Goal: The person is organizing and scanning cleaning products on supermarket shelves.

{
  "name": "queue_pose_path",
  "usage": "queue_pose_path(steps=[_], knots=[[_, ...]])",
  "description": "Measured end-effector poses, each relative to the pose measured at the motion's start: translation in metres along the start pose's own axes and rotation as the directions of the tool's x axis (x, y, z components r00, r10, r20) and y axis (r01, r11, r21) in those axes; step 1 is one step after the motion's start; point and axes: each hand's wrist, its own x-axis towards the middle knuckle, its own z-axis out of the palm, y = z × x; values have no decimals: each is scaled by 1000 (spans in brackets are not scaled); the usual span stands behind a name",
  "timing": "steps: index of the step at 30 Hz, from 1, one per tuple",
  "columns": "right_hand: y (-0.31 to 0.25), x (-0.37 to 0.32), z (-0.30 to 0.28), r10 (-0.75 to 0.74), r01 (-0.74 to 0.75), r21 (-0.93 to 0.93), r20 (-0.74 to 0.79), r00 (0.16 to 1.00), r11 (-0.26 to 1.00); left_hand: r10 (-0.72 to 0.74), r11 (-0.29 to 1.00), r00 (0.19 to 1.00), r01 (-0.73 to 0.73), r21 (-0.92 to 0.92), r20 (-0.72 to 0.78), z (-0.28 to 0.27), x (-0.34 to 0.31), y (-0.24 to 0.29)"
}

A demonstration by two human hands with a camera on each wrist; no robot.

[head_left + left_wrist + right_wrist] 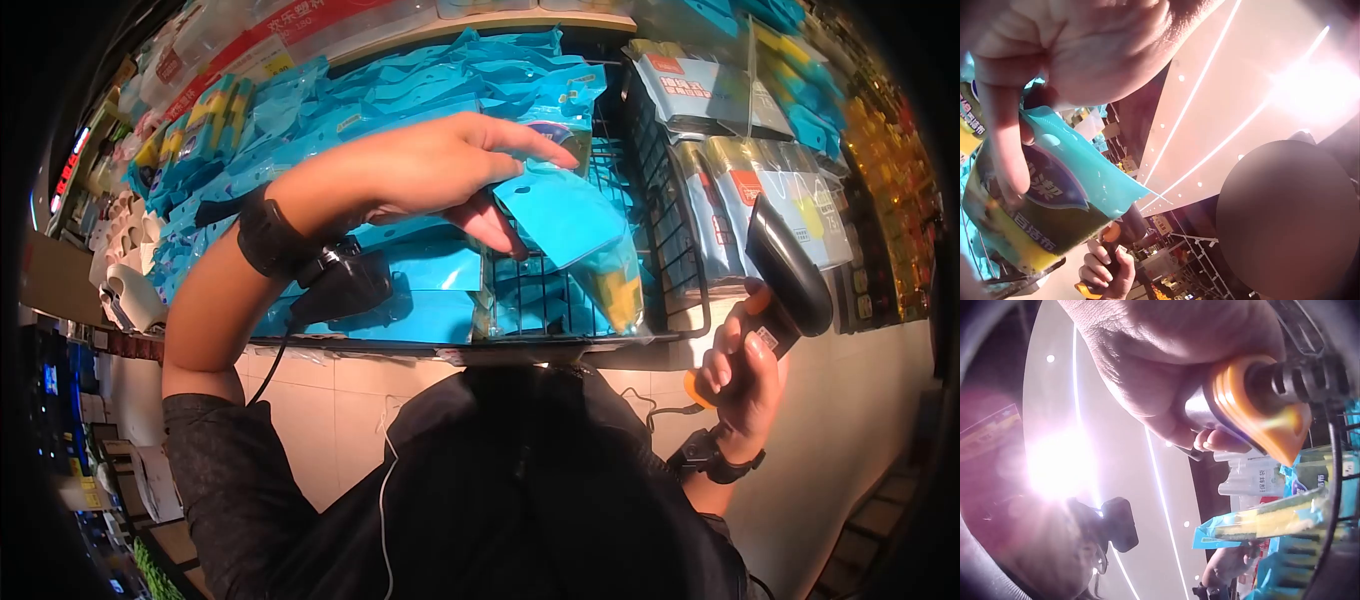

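In the head view my left hand (440, 170) pinches the top of a blue-topped packet (570, 225) with a clear, yellow lower part, above the black wire basket (690, 235). The left wrist view shows this packet's printed front (1041, 194) under the fingers of my left hand (1060, 50). My right hand (745, 375) grips a black and orange handheld scanner (790, 265), its head raised to the right of the basket. From the right wrist, the scanner's orange handle end (1260, 406) shows inside my right hand (1179, 362).
Many blue packets (400, 100) lie piled to the left and behind the basket. Pale grey packs (775, 190) stand to its right. A cable (670, 408) runs from the scanner's handle over the tiled floor (350, 400). Shelves stand at both sides.
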Motion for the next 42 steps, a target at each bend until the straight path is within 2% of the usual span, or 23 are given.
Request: queue_pose_path(steps=[1,2,4,5,6,7,8,9,10,12,14,16,17,20,21,25,27,31,33,34,36,40,42], knots=[[1,0,0,7,-7,-1,-6,1000,1000,-4,994,1000,7,-107,23,0,5,-5],[2,1,-1,14,-14,-2,-11,1000,1000,-4,994,1000,7,-107,26,2,5,-5],[6,2,-4,27,-27,9,-16,1000,1000,-149,979,989,148,-143,3,7,5,-3],[9,3,-4,27,-27,13,-19,999,1000,-34,999,999,34,5,20,5,4,-7],[10,3,-4,27,-27,18,-22,999,999,-35,999,999,35,5,23,5,5,-9],[11,2,-1,35,-35,13,-65,997,999,-2,962,999,13,272,-39,7,5,-7],[13,3,0,37,-37,13,-68,997,999,47,854,995,7,521,-89,9,5,-6],[14,5,0,46,-46,-7,-51,998,999,214,721,970,-78,688,-114,10,10,-9],[16,6,1,55,-56,-26,-34,998,998,212,723,971,-78,686,-113,11,13,-12],[21,8,2,49,-50,-32,-35,998,998,485,432,856,-54,900,-181,15,17,-16],[24,10,2,46,-46,-13,-25,999,999,491,383,843,15,924,-218,18,18,-15],[26,10,3,19,-21,-41,-47,999,999,593,188,787,74,979,-173,16,18,-21],[27,11,1,-2,0,-65,-33,999,998,643,163,752,53,985,-146,14,19,-23],[29,10,0,-29,26,-82,-26,999,996,617,137,765,126,982,-184,2,23,-24],[30,10,0,-35,33,-77,-25,999,996,653,115,732,157,981,-194,-2,26,-25],[30,10,-2,-38,36,-85,-22,999,996,690,107,703,138,985,-173,-4,30,-21],[30,10,-2,-37,35,-88,-21,999,996,588,120,788,139,983,-183,-3,36,-28],[31,9,-3,-35,32,-79,-33,999,996,563,121,793,199,972,-232,-4,40,-35],[32,9,-4,-39,36,-72,-34,999,997,639,183,722,192,964,-266,-2,39,-34],[32,8,-4,-43,40,-63,-37,998,997,636,182,722,203,962,-273,0,37,-33],[32,6,-3,-9,3,-133,-47,999,991,697,201,666,174,964,-265,4,31,-28],[39,5,-9,-29,20,-117,-83,996,993,672,258,667,197,946,-322,-1,0,-13],[38,5,-8,-44,36,-117,-72,996,993,668,298,607,312,902,-431,-25,-22,1]])
